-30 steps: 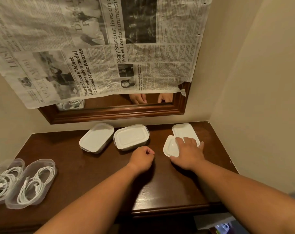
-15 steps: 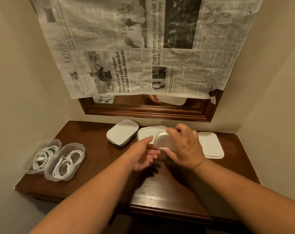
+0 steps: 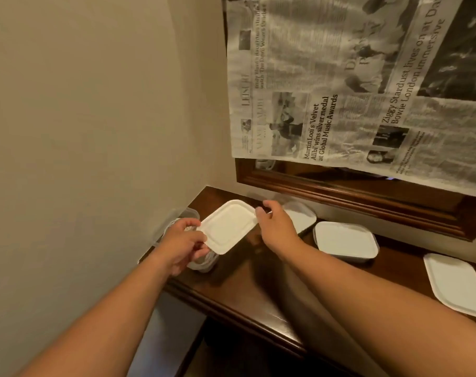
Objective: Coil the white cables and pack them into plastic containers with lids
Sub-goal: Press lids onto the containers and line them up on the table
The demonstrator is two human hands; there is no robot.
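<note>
Left hand [image 3: 183, 238] and right hand [image 3: 275, 227] pinch a lid [image 3: 228, 227], now carried left over a container [image 3: 200, 268] holding cables [image 3: 210, 258]; closing seems next

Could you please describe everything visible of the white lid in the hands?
The lid is a white rounded rectangle, apparently thin plastic, with a raised line inside its edge. It is tilted above an open clear container at the left end of the table. The left hand grips its near corner; the right hand pinches the far one.

newspaper [image 3: 353, 104], "Velvet", "Ziggy Stardust", "LEISURE"
</note>
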